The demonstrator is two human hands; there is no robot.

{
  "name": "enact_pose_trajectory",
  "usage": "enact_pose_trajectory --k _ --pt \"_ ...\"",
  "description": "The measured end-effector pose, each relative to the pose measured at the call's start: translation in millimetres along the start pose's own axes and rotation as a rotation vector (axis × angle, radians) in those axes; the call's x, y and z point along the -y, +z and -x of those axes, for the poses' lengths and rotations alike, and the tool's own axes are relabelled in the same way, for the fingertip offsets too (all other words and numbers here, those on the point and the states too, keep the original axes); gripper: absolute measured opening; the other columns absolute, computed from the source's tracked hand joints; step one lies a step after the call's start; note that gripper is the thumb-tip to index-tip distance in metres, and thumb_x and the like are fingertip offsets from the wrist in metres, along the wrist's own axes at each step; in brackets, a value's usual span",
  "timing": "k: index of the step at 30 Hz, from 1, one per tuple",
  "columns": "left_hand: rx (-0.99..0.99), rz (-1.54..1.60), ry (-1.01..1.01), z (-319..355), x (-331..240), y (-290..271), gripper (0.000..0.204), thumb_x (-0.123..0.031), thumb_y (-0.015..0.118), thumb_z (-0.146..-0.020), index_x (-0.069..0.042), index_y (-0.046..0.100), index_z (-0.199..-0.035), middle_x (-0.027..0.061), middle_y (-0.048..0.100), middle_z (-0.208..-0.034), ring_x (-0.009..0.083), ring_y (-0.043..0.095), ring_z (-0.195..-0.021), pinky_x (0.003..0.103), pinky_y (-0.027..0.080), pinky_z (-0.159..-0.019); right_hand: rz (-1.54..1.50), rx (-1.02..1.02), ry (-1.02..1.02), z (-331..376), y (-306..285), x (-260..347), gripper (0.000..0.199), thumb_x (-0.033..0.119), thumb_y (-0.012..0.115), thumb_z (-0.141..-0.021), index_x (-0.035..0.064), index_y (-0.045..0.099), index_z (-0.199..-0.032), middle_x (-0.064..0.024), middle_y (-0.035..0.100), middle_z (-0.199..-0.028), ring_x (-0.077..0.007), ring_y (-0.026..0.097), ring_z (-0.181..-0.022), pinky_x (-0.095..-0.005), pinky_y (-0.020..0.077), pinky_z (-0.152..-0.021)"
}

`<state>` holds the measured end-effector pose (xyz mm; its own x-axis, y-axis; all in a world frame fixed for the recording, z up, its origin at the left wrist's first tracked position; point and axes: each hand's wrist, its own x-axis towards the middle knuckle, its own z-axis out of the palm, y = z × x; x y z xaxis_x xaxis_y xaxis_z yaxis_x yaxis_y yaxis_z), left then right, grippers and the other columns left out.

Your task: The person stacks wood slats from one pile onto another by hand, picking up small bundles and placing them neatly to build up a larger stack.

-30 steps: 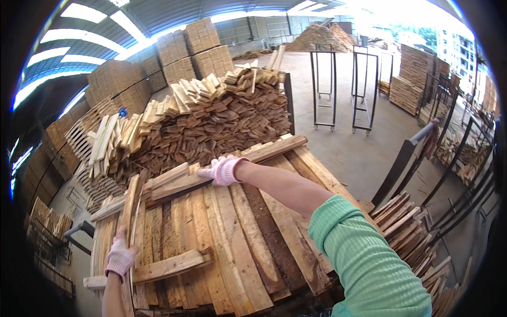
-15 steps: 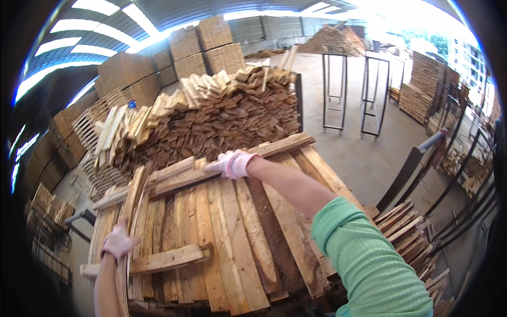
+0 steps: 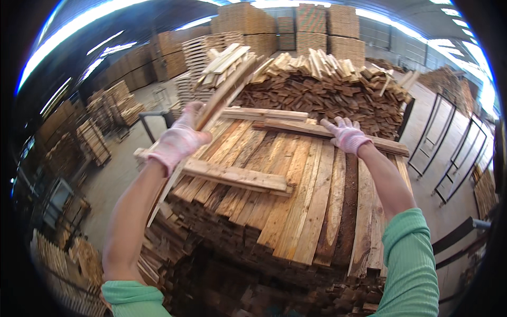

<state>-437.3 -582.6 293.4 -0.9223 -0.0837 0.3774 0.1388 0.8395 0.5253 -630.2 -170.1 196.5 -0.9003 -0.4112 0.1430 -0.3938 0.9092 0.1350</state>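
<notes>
"Stack [image 3: 303,211] of planks fills most of the space before me, laid side by side, running away from me."

"And behind it?"

"A heap [image 3: 327,98] of brown offcuts, paler ones on top."

"What about the long board [image 3: 228,91]?"

"It slants at the stack's left edge, its far end pointing up and away toward the heap. I can't tell whether it touches the stack."

"Other pieces?"

"A brown board [image 3: 296,128] lies crosswise near the far edge, beside a pale strip [image 3: 266,114]. Closer to me, a short board [image 3: 235,177] lies crosswise on the left part."

"Your hands?"

"Both wear pale pink gloves. My left hand [image 3: 182,138] is closed around the long board, thumb on its right side. My right hand [image 3: 346,135] lies over the brown board, fingers spread, gripping nothing that I can see."
</notes>
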Motion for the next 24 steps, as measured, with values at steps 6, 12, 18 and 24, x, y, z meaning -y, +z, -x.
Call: enact_pose_trajectory --k 6,12,18,24 --pt "-0.182 0.481 -0.405 150 -22 -63 0.092 -0.024 0.083 -0.080 -0.001 0.032 -0.153 0.0134 0.066 -0.111 0.0203 0.067 -0.097 0.031 0.059 -0.077 0.015 -0.059 -0.190 97 -11 -31 0.065 0.036 0.067 -0.092 0.0276 0.042 -0.152 -0.0181 0.051 -0.141 -0.0406 0.045 -0.134 -0.0529 0.0357 -0.112" --pt "-0.120 1.181 -0.508 273 -56 39 0.042 -0.041 0.069 -0.095 -0.006 0.060 -0.118 0.0118 0.067 -0.098 0.0241 0.067 -0.097 0.042 0.058 -0.088 -0.358 0.079 0.425 222 22 -118 0.081 0.064 0.053 -0.095 0.0134 0.035 -0.156 -0.0297 0.033 -0.155 -0.0450 0.032 -0.145 -0.0458 0.0309 -0.119" --pt "0.242 1.501 -0.847 338 -116 133 0.058 -0.043 0.070 -0.094 0.000 0.055 -0.129 0.0188 0.064 -0.124 0.0347 0.068 -0.109 0.055 0.061 -0.089 -0.498 0.033 0.408 231 42 -133 0.085 0.068 0.049 -0.095 0.0077 0.037 -0.154 -0.0333 0.019 -0.160 -0.0459 0.027 -0.148 -0.0447 0.0274 -0.121" --pt "0.422 1.584 -0.909 305 -174 179 0.056 -0.038 0.068 -0.096 0.002 0.051 -0.131 0.0201 0.063 -0.121 0.0352 0.062 -0.117 0.060 0.054 -0.098 -0.500 0.121 0.455 219 39 -124 0.091 0.072 0.050 -0.092 0.0132 0.031 -0.159 -0.0298 0.005 -0.165 -0.0451 0.028 -0.149 -0.0453 0.0286 -0.122"
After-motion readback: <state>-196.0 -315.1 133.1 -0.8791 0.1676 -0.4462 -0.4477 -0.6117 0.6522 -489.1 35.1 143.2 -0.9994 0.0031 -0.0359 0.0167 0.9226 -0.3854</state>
